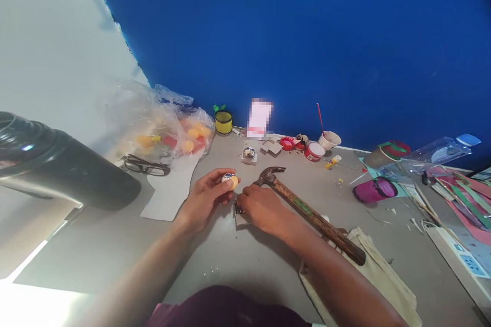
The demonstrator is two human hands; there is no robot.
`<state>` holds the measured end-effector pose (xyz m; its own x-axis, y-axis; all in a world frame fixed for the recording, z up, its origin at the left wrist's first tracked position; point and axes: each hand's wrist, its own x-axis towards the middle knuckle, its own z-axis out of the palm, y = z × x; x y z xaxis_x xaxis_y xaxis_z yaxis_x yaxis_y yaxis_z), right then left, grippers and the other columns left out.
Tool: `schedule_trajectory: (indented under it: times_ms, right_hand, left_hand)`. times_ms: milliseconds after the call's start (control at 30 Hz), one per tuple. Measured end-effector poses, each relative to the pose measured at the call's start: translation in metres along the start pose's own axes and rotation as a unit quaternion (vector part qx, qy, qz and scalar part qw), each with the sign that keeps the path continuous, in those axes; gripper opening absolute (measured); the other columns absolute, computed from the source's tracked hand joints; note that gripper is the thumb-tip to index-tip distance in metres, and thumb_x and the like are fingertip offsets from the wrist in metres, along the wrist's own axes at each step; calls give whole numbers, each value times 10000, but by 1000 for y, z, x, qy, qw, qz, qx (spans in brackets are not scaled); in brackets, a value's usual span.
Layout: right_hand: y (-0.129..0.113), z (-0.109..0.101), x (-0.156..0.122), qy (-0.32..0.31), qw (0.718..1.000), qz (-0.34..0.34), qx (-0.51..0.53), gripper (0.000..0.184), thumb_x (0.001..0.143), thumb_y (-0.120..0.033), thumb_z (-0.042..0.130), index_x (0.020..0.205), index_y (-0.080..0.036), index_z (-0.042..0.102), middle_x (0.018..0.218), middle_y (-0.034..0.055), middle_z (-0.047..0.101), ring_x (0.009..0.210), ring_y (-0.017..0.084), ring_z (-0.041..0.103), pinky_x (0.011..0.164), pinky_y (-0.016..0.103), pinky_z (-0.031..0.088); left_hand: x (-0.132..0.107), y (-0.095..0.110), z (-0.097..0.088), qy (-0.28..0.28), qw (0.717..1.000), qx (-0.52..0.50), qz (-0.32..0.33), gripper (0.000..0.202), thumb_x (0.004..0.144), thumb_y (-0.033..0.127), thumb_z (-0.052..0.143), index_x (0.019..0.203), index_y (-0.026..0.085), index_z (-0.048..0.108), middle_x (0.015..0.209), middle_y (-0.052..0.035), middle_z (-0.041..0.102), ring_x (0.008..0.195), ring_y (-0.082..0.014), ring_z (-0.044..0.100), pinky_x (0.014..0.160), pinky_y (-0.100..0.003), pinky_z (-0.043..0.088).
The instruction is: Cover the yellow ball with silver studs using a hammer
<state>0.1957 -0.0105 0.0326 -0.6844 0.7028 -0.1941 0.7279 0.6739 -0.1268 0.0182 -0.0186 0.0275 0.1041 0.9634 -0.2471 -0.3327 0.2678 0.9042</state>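
Observation:
My left hand (203,198) holds a small yellow ball-like object (230,179) between thumb and fingers, just above the grey table (238,260). Right beside it, my right hand (263,208) rests on the table with its fingers curled over a small dark item (238,209) that is mostly hidden. A claw hammer (307,208) with a wooden handle lies diagonally just behind my right hand, its head pointing toward the wall.
A clear plastic bag (169,127) of yellow and red pieces and black glasses (146,165) lie at the left. A large black cylinder (57,163) juts in from the left. Cups, a yellow pot (223,122), a glue stick, paper strips (460,199) and a power strip (458,253) crowd the right.

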Motion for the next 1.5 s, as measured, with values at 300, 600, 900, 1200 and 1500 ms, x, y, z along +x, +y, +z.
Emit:
schedule_trajectory:
  times_ms: [300,600,900,1200,1500]
  right_hand:
    - [3,-9,0,6,998,18,62,166,946,-137,514,954,-183,673,961,76,727,889,220,655,624,299,343]
    - [19,-6,1,50,973,22,223,161,970,-175,543,943,-172,702,951,65,719,872,187,628,702,278,348]
    - [26,6,6,202,787,38,582,78,859,-273,682,852,-202,715,786,-5,706,714,140,587,689,265,437]
    - [19,8,10,205,685,50,698,250,738,-417,814,768,-187,722,644,-32,607,545,88,448,525,236,357]
    - [23,12,9,178,659,45,729,257,706,-414,858,773,-192,748,717,-9,681,617,108,541,632,260,451]
  left_hand:
    - [1,-1,-1,-4,1000,-2,-8,408,725,345,852,1064,168,709,962,-64,716,627,-89,547,562,-238,415]
    - [1,0,-2,-12,999,-32,-3,369,719,265,839,1056,190,711,1070,-63,702,686,-94,585,624,-236,448]
    - [0,-4,-1,7,996,72,52,521,724,268,834,1212,218,658,897,1,647,710,-103,557,669,-240,454]
    - [-4,-7,-3,-19,976,205,70,482,800,336,763,1247,191,654,834,-4,659,750,-137,568,683,-250,439]
    - [-9,-1,5,-1,963,262,70,519,786,342,740,1270,170,663,963,-54,719,846,-182,626,794,-309,495]
